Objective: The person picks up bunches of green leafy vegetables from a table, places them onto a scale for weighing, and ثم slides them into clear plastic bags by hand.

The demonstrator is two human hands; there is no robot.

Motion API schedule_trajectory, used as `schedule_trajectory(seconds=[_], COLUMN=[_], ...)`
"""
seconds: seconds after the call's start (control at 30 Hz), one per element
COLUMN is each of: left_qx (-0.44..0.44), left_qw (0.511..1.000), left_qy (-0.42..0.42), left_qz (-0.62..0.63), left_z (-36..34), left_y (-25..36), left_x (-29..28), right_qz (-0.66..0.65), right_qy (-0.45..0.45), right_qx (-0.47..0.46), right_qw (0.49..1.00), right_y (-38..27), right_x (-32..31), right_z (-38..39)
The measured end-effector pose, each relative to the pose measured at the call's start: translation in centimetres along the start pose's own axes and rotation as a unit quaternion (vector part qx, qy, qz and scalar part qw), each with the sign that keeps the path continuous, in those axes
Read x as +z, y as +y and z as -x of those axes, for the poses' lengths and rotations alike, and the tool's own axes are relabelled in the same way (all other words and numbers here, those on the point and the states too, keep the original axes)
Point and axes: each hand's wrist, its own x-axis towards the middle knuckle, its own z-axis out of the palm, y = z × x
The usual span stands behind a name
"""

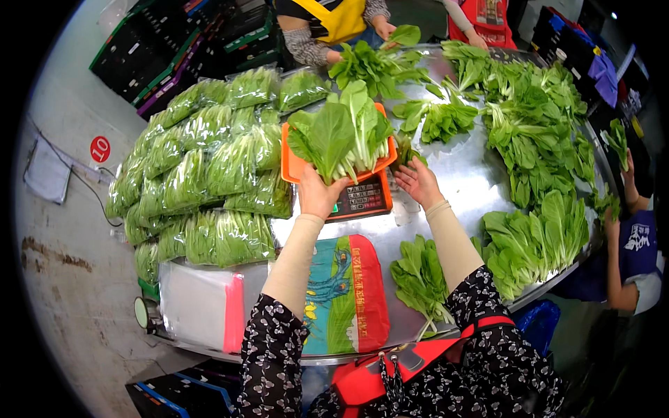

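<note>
An orange tray sits on a digital scale in the middle of the table, with leafy greens in it. At the tray's near left edge, my left hand is closed round the stem end of some broad-leaved greens, whose leaves point away from me. Just off the tray's right side, my right hand is open, palm turned inward and fingers apart. A few small leaves show beyond its fingertips; whether they touch is unclear.
Bagged greens are stacked at the left. Flat clear bags and a colourful printed bag lie in front. Loose greens cover the right side of the metal table. Co-workers handle greens at the far side and right.
</note>
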Motion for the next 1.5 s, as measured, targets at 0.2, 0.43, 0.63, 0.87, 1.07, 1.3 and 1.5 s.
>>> schedule_trajectory(seconds=[0.2, 0.43, 0.63, 0.87, 1.07, 1.3, 1.5], left_qx=[-0.051, -0.075, -0.075, -0.071, -0.125, -0.275, -0.27], left_qw=[0.995, 0.941, 0.929, 0.894, 0.841, 0.786, 0.778], left_qy=[-0.081, -0.013, 0.014, 0.041, 0.084, 0.061, 0.007], left_qz=[-0.006, 0.329, 0.362, 0.44, 0.52, 0.55, 0.567], left_z=[-0.5, -0.4, -0.3, 1.6, 9.1, 20.1, 22.4], left_y=[0.1, -1.3, 0.2, -0.3, -1.6, -0.6, 4.2], left_x=[-0.5, -2.7, -6.6, -9.3, -8.3, -3.0, 1.8], right_qz=[0.193, 0.508, 0.654, 0.611, 0.508, 0.664, 0.579], right_qy=[0.112, 0.062, -0.005, 0.015, -0.004, 0.071, -0.132], right_qx=[-0.202, -0.398, -0.359, -0.36, -0.302, -0.413, -0.222], right_qw=[0.953, 0.762, 0.666, 0.705, 0.807, 0.619, 0.773], right_y=[-0.7, -2.5, -3.6, -6.2, -6.7, -5.5, 1.4], right_x=[-5.1, -0.8, 4.1, -0.6, -10.9, -14.2, -1.5], right_z=[-1.4, -3.5, -4.5, -3.6, 3.1, 11.6, 20.0])
